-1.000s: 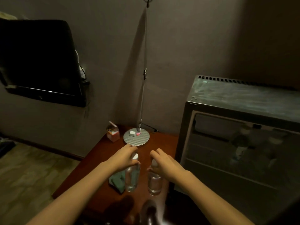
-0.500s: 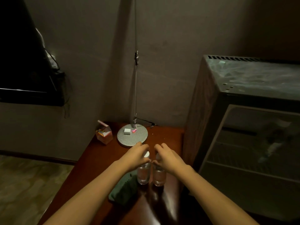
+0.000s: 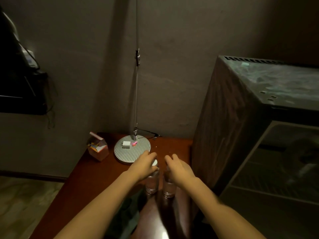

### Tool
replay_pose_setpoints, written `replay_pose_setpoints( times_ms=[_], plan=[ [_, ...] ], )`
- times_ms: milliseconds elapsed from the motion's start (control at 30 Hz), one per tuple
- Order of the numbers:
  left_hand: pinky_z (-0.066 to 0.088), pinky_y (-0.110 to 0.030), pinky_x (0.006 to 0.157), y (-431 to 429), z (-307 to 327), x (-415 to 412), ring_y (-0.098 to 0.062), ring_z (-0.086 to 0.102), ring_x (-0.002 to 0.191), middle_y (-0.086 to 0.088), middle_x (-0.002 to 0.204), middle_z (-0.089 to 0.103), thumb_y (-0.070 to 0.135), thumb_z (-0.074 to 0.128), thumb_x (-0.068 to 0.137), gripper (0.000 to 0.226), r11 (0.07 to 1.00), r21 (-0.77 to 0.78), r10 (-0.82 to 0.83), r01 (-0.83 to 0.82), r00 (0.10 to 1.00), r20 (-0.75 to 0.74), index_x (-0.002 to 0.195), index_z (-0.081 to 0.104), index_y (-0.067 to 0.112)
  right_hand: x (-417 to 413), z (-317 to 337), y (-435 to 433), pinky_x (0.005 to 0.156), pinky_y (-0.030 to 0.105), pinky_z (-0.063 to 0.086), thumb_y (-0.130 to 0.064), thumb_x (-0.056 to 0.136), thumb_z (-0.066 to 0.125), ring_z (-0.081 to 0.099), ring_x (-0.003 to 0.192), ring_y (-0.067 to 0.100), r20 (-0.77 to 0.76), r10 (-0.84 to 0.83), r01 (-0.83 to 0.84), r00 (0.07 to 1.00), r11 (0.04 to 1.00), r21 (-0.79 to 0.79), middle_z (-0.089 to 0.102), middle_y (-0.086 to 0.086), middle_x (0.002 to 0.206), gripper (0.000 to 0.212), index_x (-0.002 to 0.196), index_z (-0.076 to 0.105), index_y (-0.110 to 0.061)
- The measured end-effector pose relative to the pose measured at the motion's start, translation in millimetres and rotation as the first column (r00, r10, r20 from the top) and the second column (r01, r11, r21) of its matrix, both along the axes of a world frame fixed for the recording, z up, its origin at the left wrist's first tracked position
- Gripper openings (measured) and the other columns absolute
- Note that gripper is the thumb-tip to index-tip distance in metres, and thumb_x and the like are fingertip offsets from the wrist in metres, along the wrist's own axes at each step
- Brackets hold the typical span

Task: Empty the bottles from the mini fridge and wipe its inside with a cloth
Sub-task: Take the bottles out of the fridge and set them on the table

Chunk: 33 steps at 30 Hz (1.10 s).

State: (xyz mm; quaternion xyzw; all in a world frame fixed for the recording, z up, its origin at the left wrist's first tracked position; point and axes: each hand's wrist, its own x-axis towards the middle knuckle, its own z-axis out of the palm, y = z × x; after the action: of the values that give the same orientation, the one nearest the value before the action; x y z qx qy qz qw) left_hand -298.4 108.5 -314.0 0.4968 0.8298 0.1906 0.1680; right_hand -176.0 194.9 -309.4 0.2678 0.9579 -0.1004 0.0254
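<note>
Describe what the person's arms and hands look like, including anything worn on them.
Both forearms are bare up to the frame's bottom edge: no sleeves in view. The left hand and right hand wear no gloves, and no watch, bracelet or ring shows on the visible wrists and fingers. The dim light and soft focus could hide small details such as a thin ring.

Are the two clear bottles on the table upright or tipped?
Upright: both clear plastic bottles stand base-down on the reddish wooden table, each hand on a top.

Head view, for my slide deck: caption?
Both hands, left hand and right hand, grip two clear bottles beside the mini fridge.
</note>
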Motion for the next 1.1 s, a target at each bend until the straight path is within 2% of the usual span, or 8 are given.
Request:
replay_pose_setpoints(
  times_ms=[100,300,467,733,900,1033,1100],
  plan=[
    [0.044,-0.038,0.092,3,4,-3,-0.028,0.050,0.108,-0.012,0.120,0.047,0.026,0.060,0.086,0.042,0.998,-0.061,-0.008,0.005,0.999,-0.037,0.124,0.045,0.013,-2,-2,3,0.064,0.035,0.039,-0.009,0.088,0.056,0.054,0.098,0.032,0.013,-0.005,0.005,1.000,0.999,0.042,0.045,0.014,0.120,0.038,0.122,0.040,-0.013],
    [0.046,-0.042,0.093,3,16,1,-0.028,0.049,0.112,-0.012,0.124,0.048,0.032,0.059,0.086,0.046,0.994,-0.110,-0.019,0.007,0.994,-0.106,0.126,0.044,0.015,-2,18,6,0.075,0.042,0.046,-0.018,0.091,0.054,0.048,0.109,0.035,0.015,-0.015,0.014,1.000,0.997,0.082,0.042,0.014,0.127,0.042,0.128,0.036,-0.014],
    [0.042,-0.045,0.097,-4,56,11,-0.028,0.044,0.119,-0.010,0.129,0.048,0.039,0.059,0.083,0.053,1.000,0.008,0.025,-0.024,0.977,-0.213,0.128,0.043,0.018,15,59,-3,0.077,0.042,0.046,-0.033,0.091,0.052,0.047,0.111,0.033,-0.111,0.030,-0.012,0.993,0.987,0.158,0.045,0.013,0.125,0.042,0.126,0.039,-0.013],
    [0.044,-0.043,0.094,-36,143,74,-0.026,0.047,0.115,-0.007,0.122,0.052,0.031,0.055,0.085,0.038,0.988,0.146,0.102,-0.055,0.937,-0.333,0.121,0.048,0.020,59,137,-36,0.072,0.037,0.045,-0.021,0.091,0.053,0.051,0.107,0.030,-0.285,0.170,-0.117,0.943,0.974,0.196,0.048,0.011,0.121,0.041,0.129,0.040,-0.015],
    [0.048,-0.043,0.087,-68,179,127,-0.026,0.051,0.107,-0.007,0.113,0.057,0.035,0.059,0.081,0.040,0.964,0.256,0.175,-0.074,0.901,-0.398,0.116,0.052,0.018,115,164,-59,0.064,0.034,0.041,-0.020,0.089,0.055,0.053,0.100,0.028,-0.378,0.281,-0.197,0.882,0.949,0.245,0.052,0.011,0.113,0.035,0.121,0.045,-0.012],
    [0.051,-0.041,0.080,-78,196,180,-0.024,0.054,0.099,-0.006,0.104,0.059,0.040,0.060,0.082,0.035,0.947,0.321,0.167,-0.029,0.896,-0.412,0.108,0.056,0.016,176,174,-59,0.057,0.035,0.047,-0.024,0.088,0.056,0.057,0.086,0.026,-0.443,0.377,-0.240,0.813,0.911,0.336,0.059,0.010,0.101,0.025,0.109,0.052,-0.010],
    [0.051,-0.038,0.076,-69,201,214,-0.021,0.055,0.095,-0.004,0.100,0.059,0.041,0.059,0.082,0.032,0.939,0.341,0.131,0.029,0.891,-0.435,0.102,0.056,0.016,214,179,-48,0.053,0.036,0.048,-0.024,0.088,0.057,0.059,0.077,0.027,-0.441,0.389,-0.223,0.809,0.897,0.383,0.062,0.011,0.093,0.022,0.104,0.054,-0.008]
  ],
)
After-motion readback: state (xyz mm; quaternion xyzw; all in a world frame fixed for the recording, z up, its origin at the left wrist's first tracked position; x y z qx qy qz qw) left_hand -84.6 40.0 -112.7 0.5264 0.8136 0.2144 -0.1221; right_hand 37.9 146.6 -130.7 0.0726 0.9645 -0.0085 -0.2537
